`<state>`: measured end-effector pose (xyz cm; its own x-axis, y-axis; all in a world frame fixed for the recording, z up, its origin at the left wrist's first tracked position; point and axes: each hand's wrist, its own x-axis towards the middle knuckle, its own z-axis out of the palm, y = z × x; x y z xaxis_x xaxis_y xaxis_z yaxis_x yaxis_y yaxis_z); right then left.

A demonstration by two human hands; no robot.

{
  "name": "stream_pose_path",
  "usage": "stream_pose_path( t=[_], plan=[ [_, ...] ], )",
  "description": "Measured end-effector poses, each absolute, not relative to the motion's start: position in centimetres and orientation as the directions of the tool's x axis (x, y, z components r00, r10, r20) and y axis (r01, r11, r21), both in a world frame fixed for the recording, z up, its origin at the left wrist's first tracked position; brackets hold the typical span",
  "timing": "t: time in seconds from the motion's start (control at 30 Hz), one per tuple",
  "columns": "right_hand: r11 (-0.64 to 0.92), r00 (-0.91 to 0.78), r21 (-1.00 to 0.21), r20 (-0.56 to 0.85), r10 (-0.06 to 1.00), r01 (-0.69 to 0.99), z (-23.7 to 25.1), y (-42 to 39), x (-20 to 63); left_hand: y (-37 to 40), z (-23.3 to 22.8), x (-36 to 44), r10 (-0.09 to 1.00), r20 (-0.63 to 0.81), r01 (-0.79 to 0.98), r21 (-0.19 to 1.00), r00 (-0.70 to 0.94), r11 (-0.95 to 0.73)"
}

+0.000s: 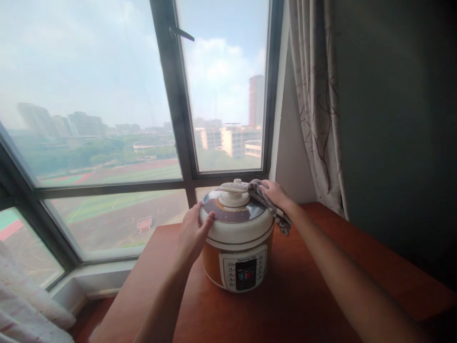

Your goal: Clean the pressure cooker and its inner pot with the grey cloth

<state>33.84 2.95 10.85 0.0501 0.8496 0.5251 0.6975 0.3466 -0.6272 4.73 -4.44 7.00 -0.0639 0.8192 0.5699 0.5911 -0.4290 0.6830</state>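
Observation:
An orange and white electric pressure cooker (238,247) stands on a reddish wooden table (307,290), its control panel facing me. My left hand (193,233) rests against the left side of the cooker's lid, thumb on the rim. My right hand (275,194) presses a grey patterned cloth (268,204) onto the right side of the lid, beside the cream knob (233,191). Part of the cloth hangs over the lid's edge.
A large window with a dark frame (178,109) fills the wall behind the table, looking out on a sports field and buildings. A patterned curtain (316,100) hangs at the right, next to a dark wall. Pale fabric (24,305) lies at the lower left.

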Motion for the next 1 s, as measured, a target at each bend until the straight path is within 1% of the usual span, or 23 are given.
stream_pose_path(
  t=[0.07,0.13,0.17,0.27,0.43,0.5,0.57,0.67,0.77,0.8,0.9,0.97,1.0],
  plan=[
    [0.355,0.060,-0.615,0.550,0.833,0.704,10.0,1.7,34.0,-4.5,7.2,4.9,0.837,0.544,0.607,0.687,-0.066,-0.399],
    [0.367,0.092,-0.594,0.601,0.794,0.716,8.8,-0.1,33.6,-4.6,7.4,5.1,0.856,0.511,0.635,0.686,-0.073,-0.355],
    [0.375,0.110,-0.579,0.634,0.765,0.724,8.2,-1.3,33.1,-4.7,7.5,5.1,0.863,0.499,0.648,0.683,-0.076,-0.338],
    [0.414,0.147,-0.494,0.760,0.633,0.765,6.2,-5.5,30.9,-4.6,7.7,5.2,0.875,0.479,0.669,0.673,-0.071,-0.315],
    [0.430,0.159,-0.450,0.812,0.561,0.783,3.5,-11.1,26.6,-4.2,7.5,5.0,0.861,0.503,0.671,0.662,-0.068,-0.333],
    [0.452,0.159,-0.444,0.827,0.540,0.774,2.9,-11.8,25.8,-4.1,7.4,4.9,0.852,0.520,0.668,0.656,-0.062,-0.352],
    [0.471,0.184,-0.469,0.827,0.531,0.747,2.6,-11.2,25.8,-4.0,7.3,4.8,0.849,0.525,0.660,0.658,-0.058,-0.362],
    [0.471,0.302,-0.582,0.783,0.544,0.662,2.6,-8.4,27.4,-4.1,7.4,4.7,0.857,0.514,0.651,0.667,-0.049,-0.363],
    [0.439,0.430,-0.699,0.703,0.566,0.565,3.1,-4.8,29.8,-4.3,7.6,4.8,0.862,0.504,0.661,0.664,-0.050,-0.350],
    [0.412,0.459,-0.737,0.664,0.591,0.535,3.4,-3.6,30.7,-4.4,7.7,4.8,0.863,0.502,0.667,0.660,-0.050,-0.345],
    [0.261,0.475,-0.851,0.481,0.737,0.455,4.5,-0.7,33.0,-4.5,7.7,5.0,0.865,0.500,0.685,0.647,-0.051,-0.334],
    [0.199,0.438,-0.876,0.402,0.804,0.439,5.3,0.8,34.4,-4.5,7.7,5.1,0.865,0.497,0.694,0.644,-0.059,-0.323],
    [0.190,0.411,-0.877,0.386,0.826,0.442,5.7,1.5,35.0,-4.5,7.6,5.1,0.866,0.496,0.696,0.644,-0.065,-0.318]
  ],
)
